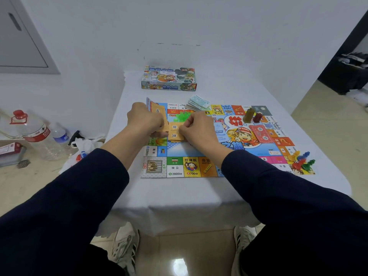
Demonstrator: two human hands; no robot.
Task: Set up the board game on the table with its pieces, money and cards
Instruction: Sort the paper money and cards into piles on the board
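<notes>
While the game board lies flat on the white-covered desk, both hands work over its left half. The left hand is curled round a fan of orange cards, held upright above the board's far-left corner. The right hand pinches the top of a small stack of orange cards that rests on the board just between the two hands. A pile of green paper money sits on the board's far edge, just beyond the right hand, and green plastic pieces lie right behind the stack. Further right stand two tall tokens, and a red card pile lies near the middle. Coloured pawns cluster on the near-right corner. The game box sits at the desk's far end, well apart from the hands
</notes>
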